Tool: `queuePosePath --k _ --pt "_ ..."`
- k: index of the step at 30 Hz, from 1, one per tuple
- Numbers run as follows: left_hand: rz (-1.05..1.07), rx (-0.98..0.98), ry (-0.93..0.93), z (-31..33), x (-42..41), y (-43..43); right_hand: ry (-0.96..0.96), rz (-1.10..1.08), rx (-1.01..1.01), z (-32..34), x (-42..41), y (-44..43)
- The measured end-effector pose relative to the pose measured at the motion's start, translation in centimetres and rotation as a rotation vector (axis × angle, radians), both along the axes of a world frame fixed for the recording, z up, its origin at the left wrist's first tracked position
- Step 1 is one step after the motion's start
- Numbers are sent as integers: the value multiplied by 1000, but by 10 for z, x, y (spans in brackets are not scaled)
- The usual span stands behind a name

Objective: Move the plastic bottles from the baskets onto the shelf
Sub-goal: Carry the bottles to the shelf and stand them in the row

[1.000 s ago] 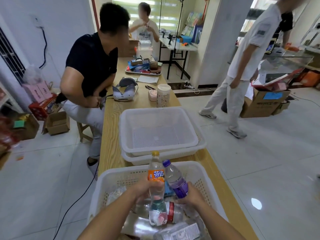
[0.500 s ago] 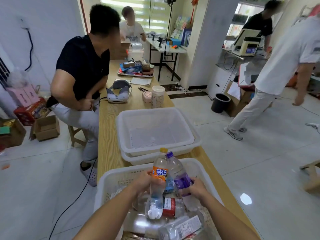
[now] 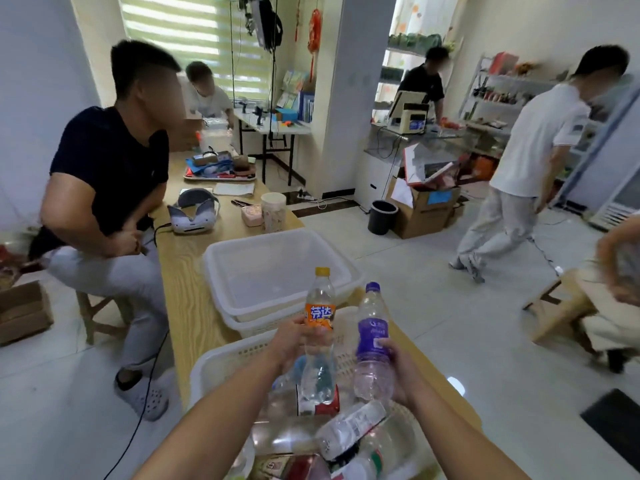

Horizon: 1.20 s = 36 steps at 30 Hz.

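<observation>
Item 1: my left hand (image 3: 294, 337), fingers wrapped round the orange-label bottle (image 3: 320, 313), held upright above the near basket (image 3: 214, 362).
Item 2: my right hand (image 3: 398, 362), clamped on the purple-label bottle (image 3: 372, 327), upright, just beside the first; the hands are apart.
Item 3: loose clear bottles (image 3: 349, 427) lying in the near basket.
Item 4: stacked white baskets (image 3: 263, 265) beyond it on the wooden table (image 3: 187, 306).

**Two hands, two held bottles, three baskets**

Two hands are raised. The left hand (image 3: 294, 336) grips one orange-labelled bottle (image 3: 320, 313), and the right hand (image 3: 394, 362) grips one purple-labelled bottle (image 3: 372, 327). Below both hands, one near basket (image 3: 221, 355) holds loose bottles (image 3: 349, 429) — at least three, the rest too jumbled to count. Beyond the hands sit two stacked baskets (image 3: 249, 247) — three baskets altogether. Further past them are one headset (image 3: 194, 211) and one lidded jar (image 3: 273, 211).
</observation>
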<state>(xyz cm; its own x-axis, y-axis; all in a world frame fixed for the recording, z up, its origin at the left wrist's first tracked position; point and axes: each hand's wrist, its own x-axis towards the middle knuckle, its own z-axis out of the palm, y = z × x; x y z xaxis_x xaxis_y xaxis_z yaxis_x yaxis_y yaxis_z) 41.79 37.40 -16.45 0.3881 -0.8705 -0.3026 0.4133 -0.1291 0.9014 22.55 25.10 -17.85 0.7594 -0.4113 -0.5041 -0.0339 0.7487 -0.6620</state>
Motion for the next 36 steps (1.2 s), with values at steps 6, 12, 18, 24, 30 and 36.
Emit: queuePosePath --k 6,12,18,24,30,36 --pt "-167 -34 55 12 -28 -1 -35 -208 -32 10 -35 24" --pt "-269 -25 -2 24 -71 -15 59 -478 -249 16 -98 37" --pt "-458 -43 20 43 -152 -34 198 -720 -397 27 -177 63" --pt "-725 -86 -34 66 -270 -34 318 -951 -421 36 -287 111" --pt "-999 -137 -85 72 -409 -3 438 -1228 -403 46 -420 199" --pt "-1294 -197 -85 81 -555 70 549 -1486 -391 55 -540 325"
